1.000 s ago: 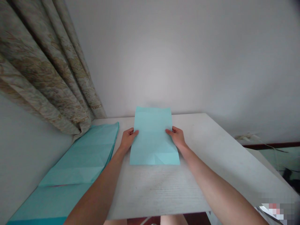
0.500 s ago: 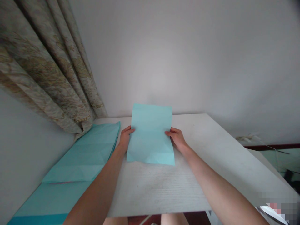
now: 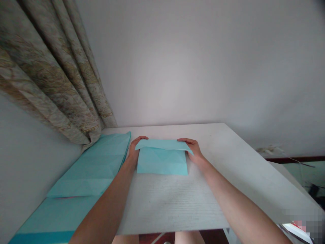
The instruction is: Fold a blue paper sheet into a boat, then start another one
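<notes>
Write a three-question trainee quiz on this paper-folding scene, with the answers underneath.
1. True or false: both hands grip the light blue sheet at its far corners.
2. Which lies along the table's left side? A) a curtain B) a stack of blue paper C) a pair of scissors
3. Fill in: the sheet's far part is bent over towards the ____.

Key
1. True: the left hand and right hand each hold a far corner.
2. B, the stack of blue paper; the curtain hangs behind it.
3. Person: the flap curls over the near part, which lies flat.
</notes>
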Action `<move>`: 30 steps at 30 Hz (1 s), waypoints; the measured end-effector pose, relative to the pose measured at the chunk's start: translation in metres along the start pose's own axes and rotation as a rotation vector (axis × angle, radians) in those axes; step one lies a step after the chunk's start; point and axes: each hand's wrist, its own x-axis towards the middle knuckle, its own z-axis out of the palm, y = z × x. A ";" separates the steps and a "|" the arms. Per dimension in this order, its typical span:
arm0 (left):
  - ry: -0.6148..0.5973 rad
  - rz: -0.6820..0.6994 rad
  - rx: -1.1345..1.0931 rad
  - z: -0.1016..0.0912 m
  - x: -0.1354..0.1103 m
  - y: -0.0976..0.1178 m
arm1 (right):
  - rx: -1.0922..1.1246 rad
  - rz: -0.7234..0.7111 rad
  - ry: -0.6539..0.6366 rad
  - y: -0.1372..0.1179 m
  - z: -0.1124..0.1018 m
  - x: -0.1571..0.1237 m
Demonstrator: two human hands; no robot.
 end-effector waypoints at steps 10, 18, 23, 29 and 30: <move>0.024 -0.019 0.010 0.003 -0.008 0.010 | -0.008 0.044 0.012 -0.009 0.006 -0.005; 0.012 -0.042 0.094 0.004 0.000 0.012 | 0.076 0.144 -0.041 -0.010 -0.001 -0.003; -0.005 0.018 0.286 0.005 0.002 0.006 | -0.197 0.062 0.001 -0.002 -0.003 0.000; -0.063 0.417 0.788 0.003 -0.003 0.003 | -0.717 -0.097 -0.006 0.007 -0.003 0.003; -0.136 0.526 0.901 0.004 -0.006 0.003 | -0.800 -0.129 -0.005 0.007 -0.003 0.003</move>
